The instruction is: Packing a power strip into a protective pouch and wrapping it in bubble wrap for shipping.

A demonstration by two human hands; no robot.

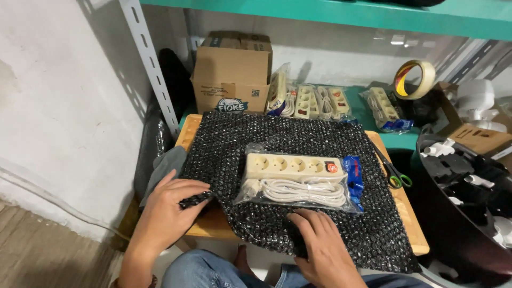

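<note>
Black bubble-wrap sheet (298, 154) covers most of the small wooden tabletop (410, 213), its near edge hanging over the front toward the person's knees. On the sheet, roughly centred, lies a cream plastic power strip sealed in a clear bag with a coiled white cord and a blue card header (298, 178) — long axis running left to right, header end to the right, cord on the near side.

Left hand (168, 205) sits at the sheet's near-left corner; its fingers (194, 191) are curled over and pinching the wrap's edge, which is lifted and rolled slightly. The bagged strip lies to the right of and a little beyond those fingers, near but apart.

Right hand (320, 240) rests on the near edge of the sheet, just below the bag's cord side; its fingers (304, 218) are bent, pressing or gripping the wrap — whether they hold a fold I cannot tell. This hand is the closer one to the strip, nearly touching the bag's near long side.

Beyond: brown cardboard box (232, 72), more bagged power strips (320, 101) on the green shelf, roll of tape (414, 79), green-handled scissors (392, 173) at the tabletop's right edge.
</note>
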